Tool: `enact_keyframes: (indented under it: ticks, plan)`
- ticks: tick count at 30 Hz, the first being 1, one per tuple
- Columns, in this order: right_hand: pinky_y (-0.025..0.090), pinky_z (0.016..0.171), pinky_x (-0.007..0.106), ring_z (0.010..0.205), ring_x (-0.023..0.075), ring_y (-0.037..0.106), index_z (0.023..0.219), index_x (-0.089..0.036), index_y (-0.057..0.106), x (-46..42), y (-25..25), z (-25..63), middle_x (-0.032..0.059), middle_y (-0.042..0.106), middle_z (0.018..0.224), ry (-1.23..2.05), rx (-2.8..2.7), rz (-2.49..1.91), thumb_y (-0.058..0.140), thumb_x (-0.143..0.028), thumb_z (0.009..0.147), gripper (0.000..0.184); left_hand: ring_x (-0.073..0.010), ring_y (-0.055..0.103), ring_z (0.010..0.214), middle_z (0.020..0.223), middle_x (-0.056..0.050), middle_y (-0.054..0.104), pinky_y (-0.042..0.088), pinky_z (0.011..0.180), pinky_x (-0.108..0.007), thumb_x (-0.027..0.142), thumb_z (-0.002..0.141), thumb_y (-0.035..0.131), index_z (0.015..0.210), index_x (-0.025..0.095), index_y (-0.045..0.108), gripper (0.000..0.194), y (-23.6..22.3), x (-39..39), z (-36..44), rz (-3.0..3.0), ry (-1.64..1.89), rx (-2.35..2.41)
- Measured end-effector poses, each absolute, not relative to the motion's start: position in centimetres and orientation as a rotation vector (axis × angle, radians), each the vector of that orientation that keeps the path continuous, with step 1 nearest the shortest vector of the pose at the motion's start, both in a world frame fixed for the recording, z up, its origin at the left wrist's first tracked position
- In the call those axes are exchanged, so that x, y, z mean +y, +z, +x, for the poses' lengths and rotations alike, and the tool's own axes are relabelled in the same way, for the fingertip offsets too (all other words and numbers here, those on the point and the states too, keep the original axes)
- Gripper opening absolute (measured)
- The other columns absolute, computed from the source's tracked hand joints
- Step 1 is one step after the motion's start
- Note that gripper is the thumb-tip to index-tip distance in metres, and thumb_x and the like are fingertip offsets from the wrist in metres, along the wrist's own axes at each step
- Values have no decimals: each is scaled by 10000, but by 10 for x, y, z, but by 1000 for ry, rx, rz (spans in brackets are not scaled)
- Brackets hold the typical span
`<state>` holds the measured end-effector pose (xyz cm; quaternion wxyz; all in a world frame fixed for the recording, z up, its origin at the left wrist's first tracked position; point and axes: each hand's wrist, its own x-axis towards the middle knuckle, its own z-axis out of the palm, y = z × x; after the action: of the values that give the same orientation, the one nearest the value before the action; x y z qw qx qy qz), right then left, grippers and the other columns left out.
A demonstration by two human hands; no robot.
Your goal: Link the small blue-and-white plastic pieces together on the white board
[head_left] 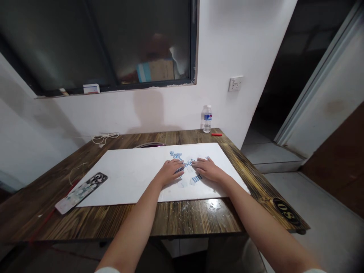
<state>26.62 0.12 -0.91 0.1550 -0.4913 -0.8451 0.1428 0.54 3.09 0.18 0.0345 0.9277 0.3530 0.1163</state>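
Both my hands rest palm down on a large white board [127, 170] that lies on the wooden table. Under and around them are several small flat pieces with blue outlined rectangles, too small to name. My left hand [170, 170] lies with its fingers stretched over one cluster; more blue-marked pieces [176, 156] show just beyond it. My right hand [209, 169] is open too, its fingertips by a blue-marked piece [190, 163] between the hands. Another piece [197, 178] lies just below the right hand. What the palms cover is hidden.
A patterned phone [82, 192] lies across the board's left edge. A white cable [104, 138] is at the table's back left. Near the back right stand a water bottle [207, 119] and a red pen-like object [216, 134]. A wall [179, 110] closes the far side.
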Motion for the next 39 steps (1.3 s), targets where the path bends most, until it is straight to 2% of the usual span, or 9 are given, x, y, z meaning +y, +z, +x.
enact_keyframes:
  ticks: [7, 12, 18, 20, 24, 26, 29, 32, 39]
  plan:
    - [153, 1159, 620, 1429, 307, 350, 1443, -261, 483, 3, -14, 264, 46, 475, 1507, 393, -2356, -1447, 371, -255, 972, 484, -284, 380, 1407, 1502, -44, 485, 294, 1096, -464, 496, 970, 457, 1395, 312, 536, 469, 6, 22, 14, 2893, 270, 888]
    - [191, 1151, 593, 1401, 301, 381, 1429, -266, 495, 5, -17, 264, 60, 503, 1483, 314, -2320, -1525, 372, -217, 960, 488, -276, 418, 1382, 1444, -17, 554, 301, 1071, -461, 467, 968, 479, 1323, 326, 599, 401, 7, 19, 20, 2873, 198, 832]
    - [199, 1152, 558, 1412, 287, 368, 1423, -249, 497, 8, -17, 267, 70, 533, 1454, 311, -2277, -1541, 359, -172, 943, 505, -272, 469, 1331, 1384, -40, 607, 320, 1057, -450, 467, 971, 462, 1293, 307, 629, 396, 10, 18, 19, 2839, 231, 781]
    - [207, 1146, 555, 1394, 283, 392, 1414, -241, 505, 8, -17, 267, 78, 547, 1439, 320, -2274, -1530, 357, -167, 940, 502, -275, 448, 1351, 1431, -51, 565, 304, 1082, -460, 499, 967, 453, 1363, 302, 568, 457, 10, 18, 20, 2833, 267, 824]
    - [251, 1125, 511, 1340, 263, 453, 1358, -241, 559, 8, -15, 267, 86, 592, 1384, 310, -2282, -1507, 367, -166, 935, 471, -311, 288, 1457, 1573, -67, 376, 213, 1155, -506, 587, 936, 457, 1501, 295, 387, 640, 2, 21, 25, 2796, 270, 1012]
    - [257, 1123, 495, 1345, 262, 449, 1347, -244, 569, 8, -15, 266, 82, 598, 1378, 292, -2288, -1492, 372, -173, 936, 461, -325, 243, 1475, 1584, -76, 354, 172, 1172, -529, 606, 924, 462, 1519, 292, 350, 682, -2, 23, 28, 2783, 243, 1051]
    - [206, 1149, 523, 1408, 273, 375, 1396, -243, 522, 7, -14, 265, 73, 560, 1426, 278, -2327, -1476, 375, -165, 925, 500, -340, 296, 1444, 1539, -88, 428, 160, 1166, -565, 607, 913, 479, 1513, 283, 354, 693, -6, 25, 30, 2783, 244, 1076]
    - [162, 1160, 556, 1421, 276, 360, 1428, -241, 486, 5, -13, 263, 81, 545, 1441, 275, -2358, -1513, 365, -154, 921, 529, -342, 385, 1374, 1457, -85, 525, 194, 1150, -558, 590, 905, 503, 1461, 283, 434, 639, -4, 24, 31, 2810, 293, 1101]
    - [164, 1153, 576, 1422, 289, 361, 1437, -227, 480, 1, -9, 262, 109, 556, 1425, 230, -2302, -1627, 344, -200, 962, 495, -338, 435, 1311, 1382, -65, 591, 217, 1120, -555, 542, 916, 508, 1382, 263, 517, 543, 5, 19, 32, 2842, 306, 1179]
